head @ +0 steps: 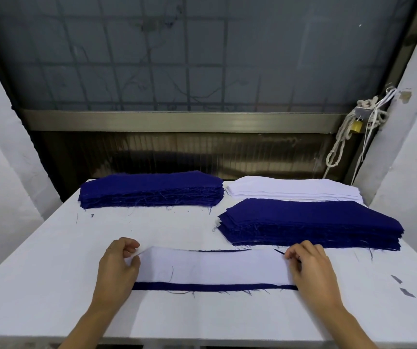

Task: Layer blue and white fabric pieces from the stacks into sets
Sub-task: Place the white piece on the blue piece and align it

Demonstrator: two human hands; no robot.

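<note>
Lower centre of the surface [51, 260], a white piece [212, 267] lies on a blue piece [215, 286]. The left hand [118, 264] and right hand [308, 265] each pinch one end of the white piece. One set looks nearly squared. The left blue stack [152, 188], right blue stack [310, 222] and white stack [293, 190] are thick, so most work is likely left.

On my table [51, 248]: left stack [152, 188] far back, rear stack [293, 188] behind front stack [310, 220] at right, layered set [212, 267] nearest me.

brass padlock [356, 126], knotted rope [338, 147], perhaps window grille [187, 71]
</note>
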